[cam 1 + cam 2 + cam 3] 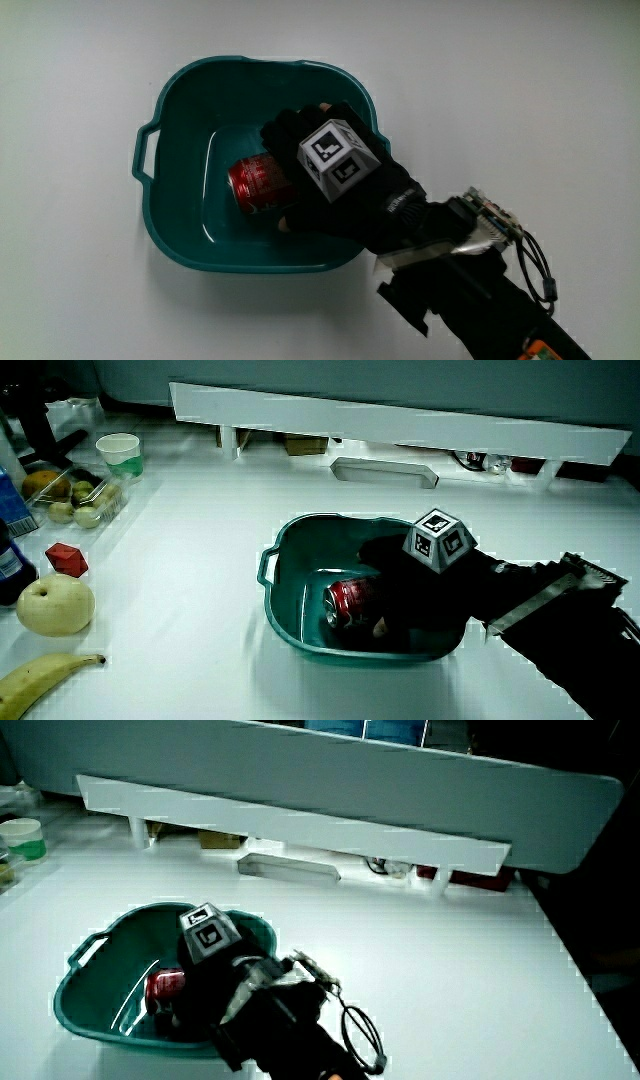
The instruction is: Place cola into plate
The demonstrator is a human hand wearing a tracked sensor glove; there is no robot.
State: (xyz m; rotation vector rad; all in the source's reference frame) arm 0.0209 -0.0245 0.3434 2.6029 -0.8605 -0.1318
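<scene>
A red cola can (pixel 258 183) lies on its side inside a teal plastic basin (pixel 178 110) on the white table. The gloved hand (pixel 335 185), with its patterned cube (pixel 338 158) on the back, reaches into the basin and its fingers wrap around the can. In both side views the can (pixel 347 600) (pixel 165 985) shows low in the basin (pixel 300 528) (pixel 90 1000), partly covered by the hand (pixel 415 595) (pixel 210 982). The can seems to rest on the basin floor.
At the table's edge in a side view lie a banana (pixel 40 678), a pale apple (pixel 54 605), a small red block (pixel 66 558), a tray of fruit (pixel 78 498) and a paper cup (pixel 119 453). A low white partition (pixel 400 422) bounds the table.
</scene>
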